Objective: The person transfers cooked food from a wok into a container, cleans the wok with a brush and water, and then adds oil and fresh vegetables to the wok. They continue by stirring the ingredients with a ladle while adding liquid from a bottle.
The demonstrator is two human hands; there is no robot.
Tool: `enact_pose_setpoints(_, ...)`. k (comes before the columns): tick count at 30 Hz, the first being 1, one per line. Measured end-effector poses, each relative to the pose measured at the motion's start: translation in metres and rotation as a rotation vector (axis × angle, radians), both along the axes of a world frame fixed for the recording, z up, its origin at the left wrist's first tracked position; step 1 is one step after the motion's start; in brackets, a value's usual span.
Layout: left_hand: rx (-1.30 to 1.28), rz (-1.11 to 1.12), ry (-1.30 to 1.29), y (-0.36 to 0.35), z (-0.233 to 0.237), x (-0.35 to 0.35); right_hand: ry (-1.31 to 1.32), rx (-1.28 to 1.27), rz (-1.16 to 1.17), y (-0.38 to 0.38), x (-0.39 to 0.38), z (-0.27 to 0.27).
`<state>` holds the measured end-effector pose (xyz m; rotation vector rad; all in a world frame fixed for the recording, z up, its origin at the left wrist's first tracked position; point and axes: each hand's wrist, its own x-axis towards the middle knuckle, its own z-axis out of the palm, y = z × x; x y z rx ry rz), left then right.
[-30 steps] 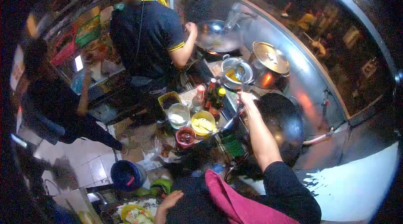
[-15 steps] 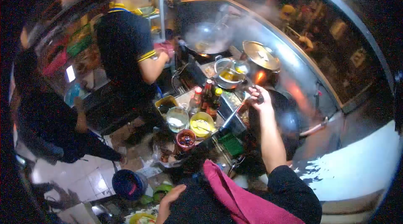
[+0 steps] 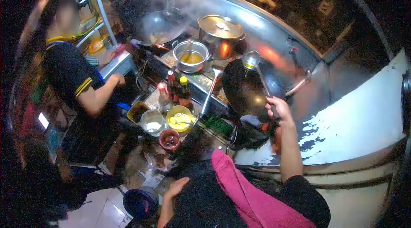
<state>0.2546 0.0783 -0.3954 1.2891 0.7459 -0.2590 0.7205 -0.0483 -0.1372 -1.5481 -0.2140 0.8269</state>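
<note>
My right hand (image 3: 279,110) grips the dark handle of a metal ladle (image 3: 251,60), fingers wrapped round it. The ladle's bowl is above the dark wok (image 3: 235,83), and some yellowish liquid shows at its lip. To the wok's left is a silver pot (image 3: 206,50) of yellow liquid, perhaps oil, with a utensil leaning in it. Low in the view, my left hand (image 3: 175,188) is held near my body, holding nothing, fingers stretched out.
A lidded stockpot (image 3: 214,35) stands behind. A steaming wok (image 3: 160,27) is at the back left. Bottles (image 3: 183,91), a yellow bowl (image 3: 180,114), a clear bowl (image 3: 153,122) and a red tub (image 3: 169,139) crowd the counter. A co-worker (image 3: 70,63) stands left; a blue bucket (image 3: 139,204) is below.
My right hand has carried the ladle from over the silver pot rightward to above the dark wok. The view has turned right. My left hand stays low, still open.
</note>
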Motion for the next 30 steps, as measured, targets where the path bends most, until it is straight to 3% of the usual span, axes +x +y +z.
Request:
enact_pose_setpoints(3, 0.072, -0.069, 0.037, 0.006, -0.004, 0.007, -0.064, -0.030, -0.070, -0.015, 0.000, -0.007)
enact_pose_setpoints(7, 0.004, -0.145, 0.072, 0.011, -0.032, 0.003, 0.217, 0.218, -0.158, -0.012, -0.007, 0.009)
enact_pose_setpoints(9, 0.051, -0.141, 0.045, 0.009, -0.018, 0.002, 0.336, 0.356, -0.119, 0.000, -0.001, 0.008)
enact_pose_setpoints(11, 0.102, -0.109, 0.017, 0.007, -0.014, 0.001, 0.333, 0.364, -0.123, 0.022, -0.005, 0.009)
enact_pose_setpoints(14, -0.076, -0.021, 0.138, -0.001, -0.017, -0.004, 0.289, 0.316, -0.048, 0.065, -0.008, 0.003)
enact_pose_setpoints(18, 0.142, 0.123, 0.031, -0.016, 0.004, -0.017, 0.015, 0.254, 0.045, 0.124, -0.029, -0.011)
enact_pose_setpoints(20, 0.145, 0.260, -0.003, -0.034, -0.018, -0.030, -0.129, 0.132, 0.044, 0.149, -0.043, -0.017)
enact_pose_setpoints(22, 0.242, 0.445, 0.032, -0.054, -0.016, -0.040, -0.250, 0.021, 0.062, 0.168, -0.064, -0.019)
enact_pose_setpoints(23, 0.236, 0.555, 0.038, -0.066, -0.019, -0.046, -0.314, 0.082, 0.105, 0.175, -0.050, -0.043)
enact_pose_setpoints(24, 0.279, 0.661, 0.049, -0.076, -0.008, -0.050, -0.396, -0.045, 0.076, 0.180, -0.074, -0.034)
enact_pose_setpoints(26, 0.308, 0.942, 0.080, -0.096, 0.019, -0.056, -0.438, 0.091, 0.092, 0.192, -0.050, -0.076)
enact_pose_setpoints(28, 0.310, 1.316, 0.110, -0.122, 0.022, -0.060, -0.468, 0.122, 0.072, 0.200, -0.079, -0.072)
enact_pose_setpoints(30, 0.376, 1.604, 0.201, -0.147, 0.020, -0.061, -0.877, 0.176, 0.108, 0.220, -0.009, -0.124)
